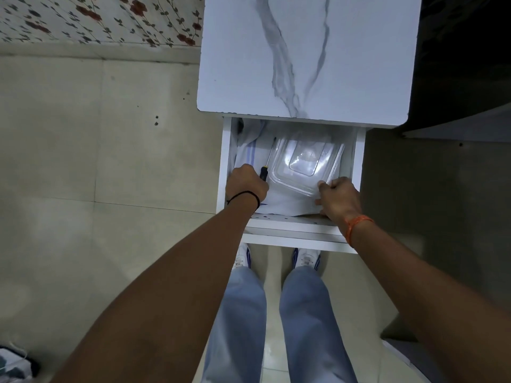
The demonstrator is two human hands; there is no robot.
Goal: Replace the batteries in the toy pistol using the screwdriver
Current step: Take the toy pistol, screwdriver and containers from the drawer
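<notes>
Both arms are being stretched down into the open drawer. The screwdriver, lying by the drawer's left wall, is being grasped at its handle by the curled left hand. The clear container is being pinched at its near corner by the right hand.

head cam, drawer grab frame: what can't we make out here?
- Toy pistol and batteries: not seen in head view.
- Clear container contents: glare and cloudy plastic hide them.
- Screwdriver handle end: under the left hand; its fingers curl out of sight.
- Drawer back: under the marble tabletop.
- Right hand hold on the container corner: contact unclear.
</notes>
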